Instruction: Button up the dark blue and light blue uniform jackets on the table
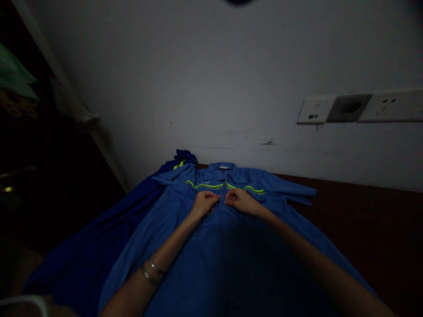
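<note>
The blue shirt (205,246) lies flat on the dark red table (337,220). On its front, the left hand (205,203) and right hand (243,201) pinch the cloth. A darker blue garment (109,229) lies left of the shirt.

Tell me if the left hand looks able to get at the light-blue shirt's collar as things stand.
Probably yes. The left hand is at the shirt front, just below the collar, with only shirt cloth between; the right hand is off to the side.
</note>
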The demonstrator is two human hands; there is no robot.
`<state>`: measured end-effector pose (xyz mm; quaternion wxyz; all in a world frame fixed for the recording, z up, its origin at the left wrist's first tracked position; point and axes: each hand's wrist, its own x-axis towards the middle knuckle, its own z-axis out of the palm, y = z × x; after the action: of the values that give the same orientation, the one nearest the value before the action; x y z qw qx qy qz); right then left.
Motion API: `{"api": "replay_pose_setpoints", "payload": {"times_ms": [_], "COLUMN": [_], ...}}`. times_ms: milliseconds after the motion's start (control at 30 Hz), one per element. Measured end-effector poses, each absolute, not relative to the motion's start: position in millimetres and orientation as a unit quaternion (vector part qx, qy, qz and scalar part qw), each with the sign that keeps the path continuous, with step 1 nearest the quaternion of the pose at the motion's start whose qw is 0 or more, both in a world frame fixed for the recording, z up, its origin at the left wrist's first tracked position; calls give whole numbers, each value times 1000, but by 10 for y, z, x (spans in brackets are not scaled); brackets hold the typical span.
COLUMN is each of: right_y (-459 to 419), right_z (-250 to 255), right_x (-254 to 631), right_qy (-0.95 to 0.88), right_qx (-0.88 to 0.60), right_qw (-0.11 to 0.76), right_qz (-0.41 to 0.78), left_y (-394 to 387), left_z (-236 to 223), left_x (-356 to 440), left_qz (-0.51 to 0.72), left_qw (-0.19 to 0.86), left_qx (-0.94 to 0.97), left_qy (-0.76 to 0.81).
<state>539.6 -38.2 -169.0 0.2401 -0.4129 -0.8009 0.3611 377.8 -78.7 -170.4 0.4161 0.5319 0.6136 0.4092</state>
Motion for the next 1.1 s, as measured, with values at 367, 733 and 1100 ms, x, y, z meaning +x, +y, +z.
{"api": "replay_pose_setpoints", "payload": {"times_ms": [367,733,1100], "right_y": [-388,-423,-402], "right_z": [-1515,-1481,-1530], "right_x": [5450,5507,5517], "right_qy": [-781,-813,-831], "right_qx": [-436,-412,-382], "right_qw": [227,200,186], "right_qz": [386,359,359], "left_y": [-909,-915,-936], "left_z": [-1710,-1752,-1830], "left_x": [3902,3942,4003], "left_qz": [392,434,458], "left_qw": [429,456,458], "left_qx": [551,506,493], "left_qy": [599,589,581]}}
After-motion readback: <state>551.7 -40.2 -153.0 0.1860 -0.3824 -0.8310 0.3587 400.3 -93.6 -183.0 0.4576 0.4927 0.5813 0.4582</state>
